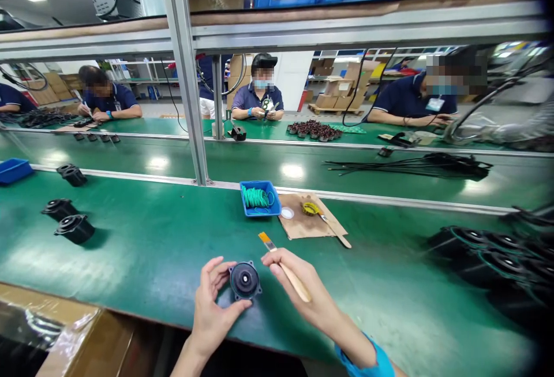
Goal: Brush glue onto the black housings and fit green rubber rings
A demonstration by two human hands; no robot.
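My left hand (pixel 216 299) is curved around the left side of a round black motor housing (pixel 245 280) on the green bench, fingers and thumb at its edge. The housing has small lugs on its rim and a pale dot at its centre. In my right hand (pixel 305 284) is a paintbrush (pixel 295 282) with a wooden handle, a metal band and orange bristles. Its bristles point up and left, above the bench and apart from the housing. Past the brush lies brown cardboard (pixel 298 228) with a yellow ring-shaped lid or dish (pixel 310 209) and a second brush (pixel 335 230).
A blue tray (pixel 261 213) holds green cord or rings. Several black housings stand at the left (pixel 74 229) and more crowd the right (pixel 497 256). A metal post (pixel 186 77) rises behind the bench. Co-workers sit across the line. An open carton (pixel 86 342) is at lower left.
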